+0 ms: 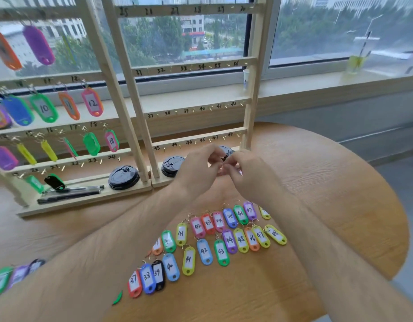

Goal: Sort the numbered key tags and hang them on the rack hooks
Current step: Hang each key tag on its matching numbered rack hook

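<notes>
My left hand (198,167) and my right hand (243,169) meet fingertip to fingertip above the table, just in front of the right rack's base. Their curled fingers pinch a small item between them, apparently a key tag, almost fully hidden. The right wooden rack (193,66) has hooks numbered 25 to 48, all bare. The left rack (61,160) carries several coloured tags, such as 10, 12 (92,103) and 18. Loose tags numbered 37 to 48 lie in two curved rows on the table (204,251), below my forearms.
Two black cup lids (123,177) (173,166) and two black pens (70,194) lie on the rack bases. More tags (14,275) lie at the lower left. A drink cup with straw (357,61) and a paper cup (246,79) stand on the windowsill. The round table's edge (386,217) curves at right.
</notes>
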